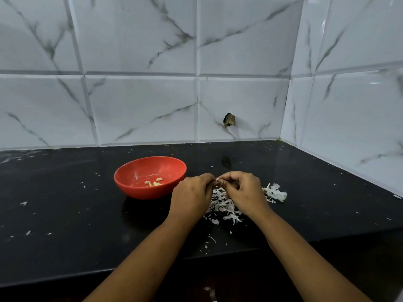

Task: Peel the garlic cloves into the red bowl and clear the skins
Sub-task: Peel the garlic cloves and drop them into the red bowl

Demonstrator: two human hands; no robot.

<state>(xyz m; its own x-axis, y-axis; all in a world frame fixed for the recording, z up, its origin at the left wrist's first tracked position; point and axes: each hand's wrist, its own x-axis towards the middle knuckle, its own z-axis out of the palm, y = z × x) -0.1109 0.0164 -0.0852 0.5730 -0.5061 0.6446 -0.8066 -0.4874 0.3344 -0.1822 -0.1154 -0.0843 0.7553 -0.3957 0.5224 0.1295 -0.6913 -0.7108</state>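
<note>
A red bowl [139, 188] stands on the black counter [65, 214] with a few peeled garlic cloves [153, 183] inside. Just right of the bowl, my left hand [192, 195] and my right hand [242, 190] meet fingertip to fingertip, both with curled fingers, pinching a small garlic clove [218, 180] that is mostly hidden between them. Under and between my hands lies a heap of white garlic skins [222, 208]. A bigger clump of skins [275, 192] sits to the right of my right hand.
White marble-look tiles form the back wall and the right wall, which meet in a corner [281, 139] behind the work spot. A dark hole [229, 120] marks the back wall. Skin flecks lie scattered over the counter. The counter's front edge [109, 273] runs below my forearms.
</note>
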